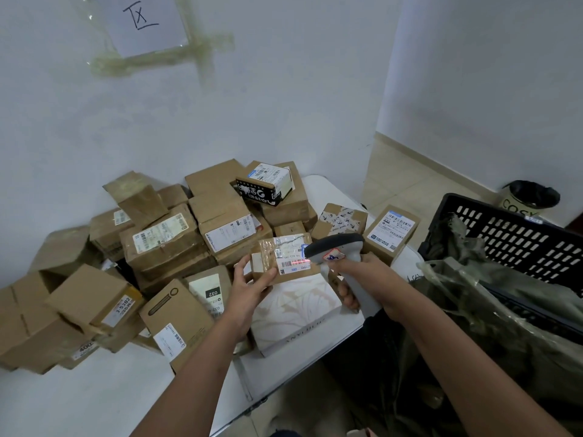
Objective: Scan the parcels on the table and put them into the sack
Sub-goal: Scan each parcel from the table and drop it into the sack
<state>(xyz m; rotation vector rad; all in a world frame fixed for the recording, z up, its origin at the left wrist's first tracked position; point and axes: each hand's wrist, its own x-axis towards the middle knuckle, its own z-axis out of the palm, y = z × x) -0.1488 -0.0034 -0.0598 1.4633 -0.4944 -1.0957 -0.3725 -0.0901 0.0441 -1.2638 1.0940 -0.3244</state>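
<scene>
Labels reading "032" (212,293) and "35302" (122,305) face us on boxes on the tabletop (94,402). Our left grip (252,283) pinches a small parcel (285,258); our right grip (356,279) clasps the scanner (339,247), its red line on the barcode. Beyond, "COSY" bin (525,200).

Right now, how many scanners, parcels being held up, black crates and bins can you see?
barcode scanner: 1, gripped by the right hand
parcel held up: 1, in the left hand
black crate: 1
bin: 1
Total: 4
</scene>
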